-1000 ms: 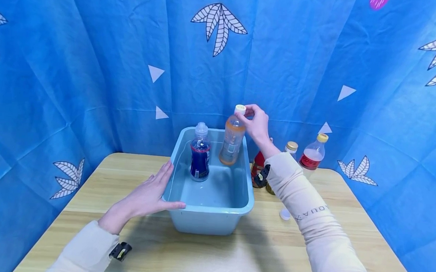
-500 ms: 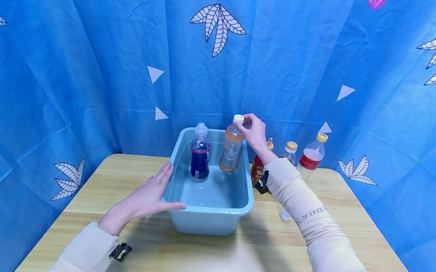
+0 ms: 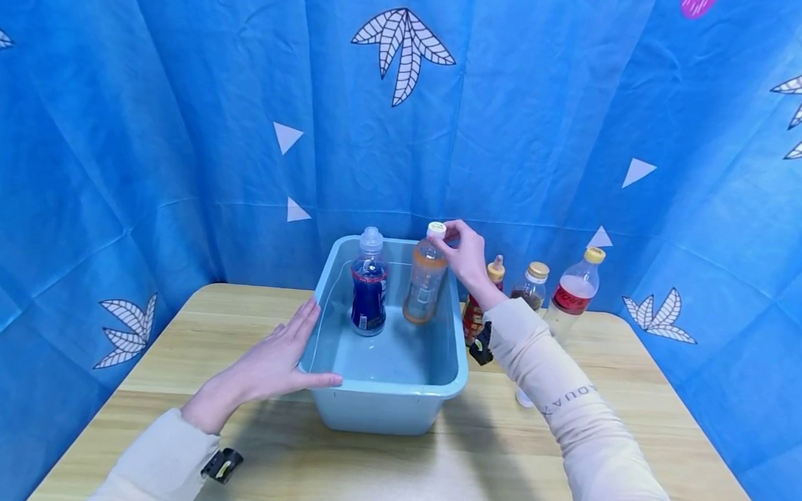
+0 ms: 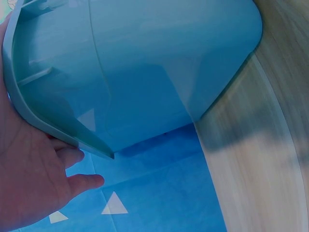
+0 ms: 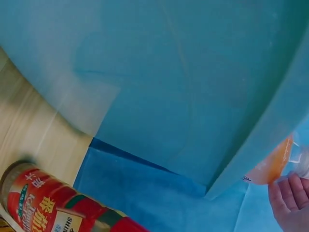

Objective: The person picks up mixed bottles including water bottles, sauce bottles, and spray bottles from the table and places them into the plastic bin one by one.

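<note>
Between thumb and fingers, my right hand (image 3: 466,254) pinches the white-capped neck of a clear bottle with an orange band (image 3: 425,284). That bottle stands nearly upright inside a light blue plastic basin (image 3: 395,416), at its back right. My left hand (image 3: 274,360) rests on the basin's left front corner, fingers straight along the rim. Beside the clear bottle, in the basin, a dark blue bottle (image 3: 369,297) stands upright under a translucent cap. From the right wrist, the orange band shows past the basin's rim, with my fingertips at the bottle.
Right of the basin stand a red ketchup bottle (image 5: 53,203), a gold-capped jar (image 3: 532,284) and a cola bottle with a yellow cap (image 3: 575,290). A small white cap (image 3: 523,398) lies on the wooden table (image 3: 240,311), partly behind my sleeve. A blue curtain (image 3: 213,126) hangs behind.
My right hand has lowered the clear bottle further into the basin. The ketchup bottle and jar show more as the arm moved. My left hand has stayed on the rim.
</note>
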Available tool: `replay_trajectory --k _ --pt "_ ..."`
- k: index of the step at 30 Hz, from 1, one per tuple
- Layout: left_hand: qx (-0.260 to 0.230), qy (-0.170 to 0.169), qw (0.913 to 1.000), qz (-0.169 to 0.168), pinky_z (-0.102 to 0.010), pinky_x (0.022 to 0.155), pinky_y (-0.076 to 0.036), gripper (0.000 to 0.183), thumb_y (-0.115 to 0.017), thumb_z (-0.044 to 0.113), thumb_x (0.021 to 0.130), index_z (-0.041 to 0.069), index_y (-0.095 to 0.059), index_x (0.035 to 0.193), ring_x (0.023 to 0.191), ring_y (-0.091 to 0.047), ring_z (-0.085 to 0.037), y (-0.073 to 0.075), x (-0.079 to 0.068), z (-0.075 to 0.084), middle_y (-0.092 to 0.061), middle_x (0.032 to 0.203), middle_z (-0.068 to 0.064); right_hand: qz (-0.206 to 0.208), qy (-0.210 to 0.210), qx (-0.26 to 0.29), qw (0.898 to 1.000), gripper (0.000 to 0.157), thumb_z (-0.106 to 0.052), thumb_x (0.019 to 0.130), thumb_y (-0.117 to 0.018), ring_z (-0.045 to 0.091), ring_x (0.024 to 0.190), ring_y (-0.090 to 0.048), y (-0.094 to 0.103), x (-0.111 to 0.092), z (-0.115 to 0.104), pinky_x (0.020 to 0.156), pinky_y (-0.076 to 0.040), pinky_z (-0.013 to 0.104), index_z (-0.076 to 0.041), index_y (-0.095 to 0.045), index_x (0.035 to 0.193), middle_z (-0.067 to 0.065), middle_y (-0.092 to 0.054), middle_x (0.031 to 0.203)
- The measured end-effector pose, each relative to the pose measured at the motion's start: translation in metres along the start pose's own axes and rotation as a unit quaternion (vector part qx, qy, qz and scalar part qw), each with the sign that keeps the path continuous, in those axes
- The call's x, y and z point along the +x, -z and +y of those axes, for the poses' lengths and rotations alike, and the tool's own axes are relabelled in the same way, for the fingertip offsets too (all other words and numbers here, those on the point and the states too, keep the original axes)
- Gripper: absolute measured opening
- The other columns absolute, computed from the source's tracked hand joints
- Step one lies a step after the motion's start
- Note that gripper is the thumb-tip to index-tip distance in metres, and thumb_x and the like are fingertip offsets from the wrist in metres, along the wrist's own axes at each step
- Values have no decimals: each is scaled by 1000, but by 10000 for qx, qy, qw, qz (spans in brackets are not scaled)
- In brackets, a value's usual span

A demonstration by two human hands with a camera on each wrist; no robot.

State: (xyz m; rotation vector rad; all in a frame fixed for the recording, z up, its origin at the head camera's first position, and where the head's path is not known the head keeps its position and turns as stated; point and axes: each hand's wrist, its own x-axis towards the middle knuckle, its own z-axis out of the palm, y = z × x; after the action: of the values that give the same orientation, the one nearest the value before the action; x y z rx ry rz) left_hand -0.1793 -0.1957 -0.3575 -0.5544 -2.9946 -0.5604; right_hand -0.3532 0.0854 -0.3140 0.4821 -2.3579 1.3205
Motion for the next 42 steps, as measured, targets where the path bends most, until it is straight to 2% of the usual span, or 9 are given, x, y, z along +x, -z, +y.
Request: replay_trajectory --k 16,42 --pt "-53 -7 10000 3 -53 101 -17 115 -49 76 65 1 -7 141 132 -7 -32 0 0 1 -1 147 -14 -279 -151 156 9994 36 -32 83 -61 18 90 -52 -15 -5 14 82 -47 32 -7 -55 107 7 -57 99" --pt "-28 -26 10000 29 -53 101 -18 116 -47 77 65 1 -6 141 132 -7 -32 1 -1 0 0 147 -13 -596 -138 100 9981 34 -29 84 -61 19 91 -53 -25 -5 23 80 -48 34 -7 -55 109 7 -57 101"
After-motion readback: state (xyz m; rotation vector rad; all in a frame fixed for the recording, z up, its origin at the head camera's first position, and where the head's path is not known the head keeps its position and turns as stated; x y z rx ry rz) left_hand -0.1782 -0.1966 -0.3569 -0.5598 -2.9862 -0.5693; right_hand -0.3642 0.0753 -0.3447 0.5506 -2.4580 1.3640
